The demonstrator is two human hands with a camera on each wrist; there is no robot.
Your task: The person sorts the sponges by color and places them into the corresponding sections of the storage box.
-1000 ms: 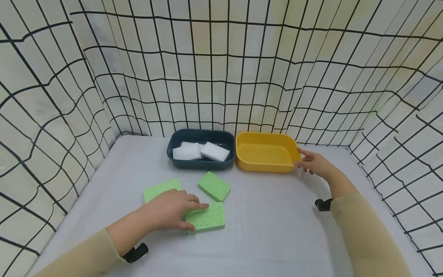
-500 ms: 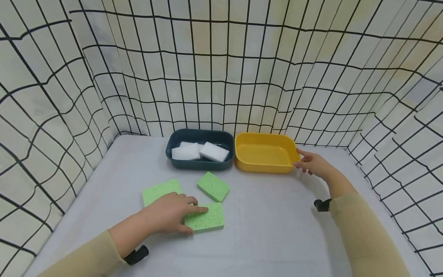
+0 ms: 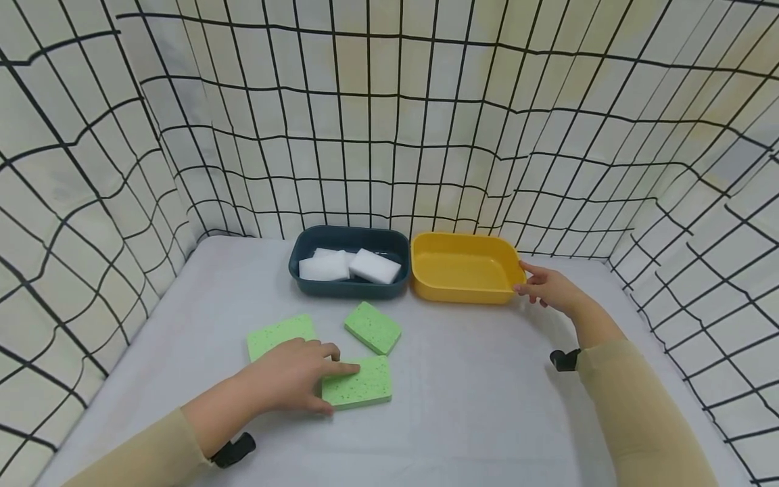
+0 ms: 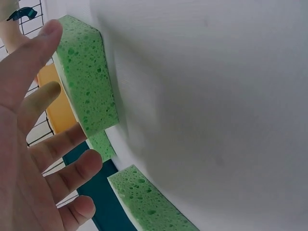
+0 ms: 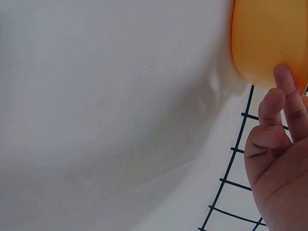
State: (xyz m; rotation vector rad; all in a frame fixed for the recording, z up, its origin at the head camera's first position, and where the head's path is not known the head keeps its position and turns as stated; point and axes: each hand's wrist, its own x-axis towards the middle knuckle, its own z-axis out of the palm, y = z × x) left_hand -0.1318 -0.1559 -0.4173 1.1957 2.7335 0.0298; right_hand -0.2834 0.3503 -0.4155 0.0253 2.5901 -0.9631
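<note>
My left hand [image 3: 289, 375] lies over the left part of the front green sponge [image 3: 368, 385], index finger extended across its top and thumb at its front edge. The left wrist view shows the fingers spread apart and the thumb overlapping one end of this sponge [image 4: 89, 77]. A second green sponge [image 3: 276, 335] lies behind the hand, partly covered by it. A third [image 3: 372, 328] sits at an angle beyond the front one. My right hand [image 3: 550, 291] touches the right rim of the yellow tray [image 3: 465, 295]. In the right wrist view, one straight finger [image 5: 285, 79] meets the tray's outer wall.
A dark teal tray [image 3: 349, 289] stands left of the yellow one and holds several white sponge blocks [image 3: 374, 266]. Both sit at the back of the white-covered table [image 3: 462, 406]. A black wire grid [image 3: 398, 145] rises behind and along both sides.
My left hand has drawn back slightly to the left over the front sponge. The right hand stays at the yellow tray's rim. The whole head view shifts a little.
</note>
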